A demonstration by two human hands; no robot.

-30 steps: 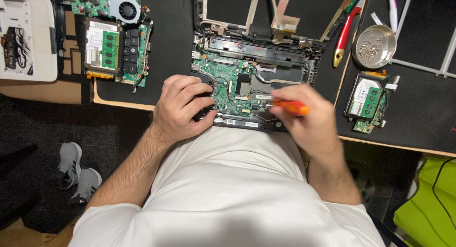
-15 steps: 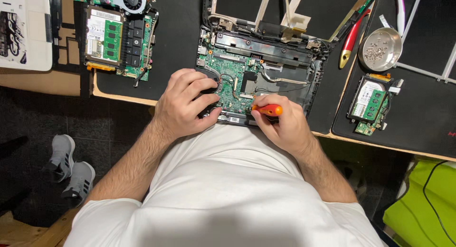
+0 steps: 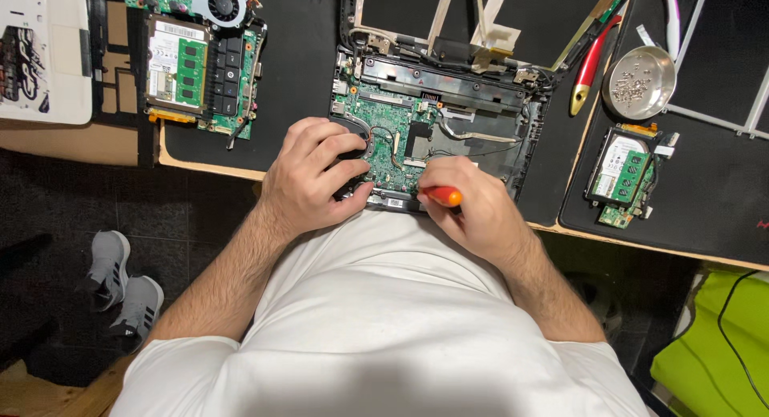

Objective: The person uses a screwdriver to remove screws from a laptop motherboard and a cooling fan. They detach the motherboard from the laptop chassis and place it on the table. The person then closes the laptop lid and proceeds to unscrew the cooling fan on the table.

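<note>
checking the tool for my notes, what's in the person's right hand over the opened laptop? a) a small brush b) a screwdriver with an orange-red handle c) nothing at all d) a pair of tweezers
b: the right hand is closed around a screwdriver with an orange-red handle at the near edge of the opened laptop, while the left hand rests on the green board.

- Left hand (image 3: 315, 177) rests palm-down on the near-left corner of the opened laptop chassis (image 3: 436, 124), fingers over the green mainboard (image 3: 383, 132).
- Right hand (image 3: 473, 205) grips an orange-handled screwdriver (image 3: 443, 196), at the board's near edge.
- Second mainboard with fan (image 3: 200, 56) lies well left on the black mat (image 3: 300, 72).
- Metal bowl of screws (image 3: 638, 82) far right; small green board (image 3: 623, 177) below it; red-handled tool (image 3: 589, 64) beside the bowl.
</note>
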